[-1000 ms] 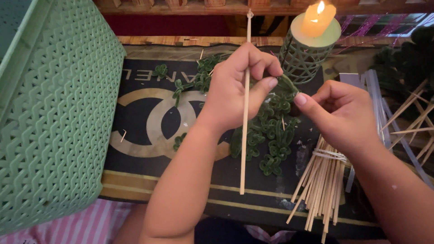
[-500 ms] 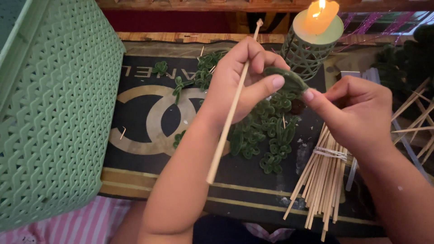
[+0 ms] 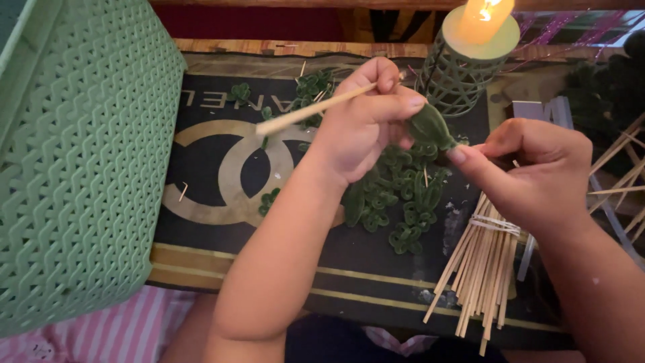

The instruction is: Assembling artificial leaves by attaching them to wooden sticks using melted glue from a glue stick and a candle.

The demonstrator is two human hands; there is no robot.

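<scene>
A dim, warm-lit room is showing at the top of the view, where a wooden edge is running behind a black mat (image 3: pixel 222 255) with pale looping shapes and gold stripes, which is covering the tabletop. A large green woven basket (image 3: pixel 74 168) is standing on the left, overlapping the mat's left edge. At the back, a lit candle (image 3: pixel 482 19) is burning on a green lattice holder (image 3: pixel 463 74). In the lap below the tabletop, pink striped cloth (image 3: pixel 114 336) is showing.

A heap of small green curled pieces (image 3: pixel 396 195) is lying in the middle of the mat, with a few more scattered toward the back. A tied bundle of thin wooden sticks (image 3: pixel 480 269) is lying on the right, just below the right hand, and more loose sticks are spreading at the far right edge, though that corner is too dark to read well.

The left hand (image 3: pixel 366 128) is hovering over the heap with its forearm coming up from the bottom of the view. Its fingers are curled and pressed together, pinching a single wooden stick (image 3: pixel 316 107) that is pointing left and slightly down. At the stick's right end a green leaf-shaped piece (image 3: pixel 430 128) is sitting between the two hands. The right hand (image 3: pixel 537 168) is reaching in from the right, its thumb and forefinger pinching the lower tip of that leaf piece while the other fingers are folding inward.
</scene>
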